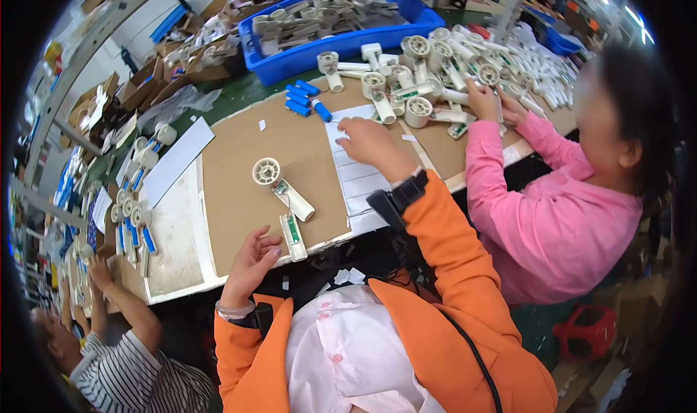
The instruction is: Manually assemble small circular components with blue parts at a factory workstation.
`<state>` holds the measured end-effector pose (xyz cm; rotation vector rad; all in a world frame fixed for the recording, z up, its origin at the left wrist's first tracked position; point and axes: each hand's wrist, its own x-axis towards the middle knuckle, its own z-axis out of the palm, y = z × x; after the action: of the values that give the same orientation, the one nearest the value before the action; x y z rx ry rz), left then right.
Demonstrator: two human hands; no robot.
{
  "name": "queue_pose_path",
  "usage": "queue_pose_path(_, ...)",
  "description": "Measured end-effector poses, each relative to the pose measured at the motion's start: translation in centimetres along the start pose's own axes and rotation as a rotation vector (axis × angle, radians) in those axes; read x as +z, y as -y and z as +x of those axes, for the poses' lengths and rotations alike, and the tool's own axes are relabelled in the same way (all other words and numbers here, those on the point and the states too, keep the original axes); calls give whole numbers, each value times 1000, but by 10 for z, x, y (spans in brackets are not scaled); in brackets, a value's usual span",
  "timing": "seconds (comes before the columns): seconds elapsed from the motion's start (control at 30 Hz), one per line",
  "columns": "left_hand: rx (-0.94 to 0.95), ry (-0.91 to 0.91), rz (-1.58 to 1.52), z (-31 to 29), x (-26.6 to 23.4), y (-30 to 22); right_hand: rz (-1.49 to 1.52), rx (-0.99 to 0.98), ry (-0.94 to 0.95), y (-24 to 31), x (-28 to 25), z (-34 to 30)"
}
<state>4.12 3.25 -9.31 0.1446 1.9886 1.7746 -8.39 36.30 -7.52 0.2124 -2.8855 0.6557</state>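
Note:
On the brown cardboard mat in front of me lies an opened white handheld fan body [298, 201]. Its round ribbed head [266, 171] points away from me. Thin wires run from it to a separate handle half [293, 237] with a green circuit board, near the table edge. My left hand [253, 266] hovers just left of that half, its fingers loosely apart and holding nothing. My right hand [369, 146] reaches over a white ruled sheet [352, 172]. Its fingertips seem to pinch the thin wire of a blue cylindrical battery [321, 110], beside several other blue batteries [298, 102].
A blue bin [272, 68] of white parts stands beyond the table. White fan bodies [421, 79] are piled at the right, where a co-worker in pink [544, 217] handles one. Another person in stripes [131, 366] works at the left, near fan bodies with blue batteries [131, 228].

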Motion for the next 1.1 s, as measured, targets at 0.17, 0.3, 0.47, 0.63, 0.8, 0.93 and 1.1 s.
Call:
queue_pose_path(0.17, 20, 120, 219, 14, 11, -9, -204, 108, -131, 13, 35, 64)
queue_pose_path(0.3, 33, 61, 423, 24, 15, -12, -224, 181, -46, 1, 57, 98)
queue_pose_path(0.47, 144, -167, 735, 46, 28, -28, -195, 213, -66, -23, 45, 95)
queue_pose_path(0.63, 337, -206, 824, 63, 20, -4, 377, 182, -22, 15, 23, 14)
queue_pose_path(0.8, 453, -133, 748, 75, 13, 0, 576, 111, -21, 65, 90, -70)
queue_pose_path(0.93, 449, -117, 832, 77, 16, -10, 624, 70, -78, 76, 102, -79)
queue_pose_path(1.1, 464, -55, 826, 82, 5, -13, 654, -18, -153, 79, 114, -76)
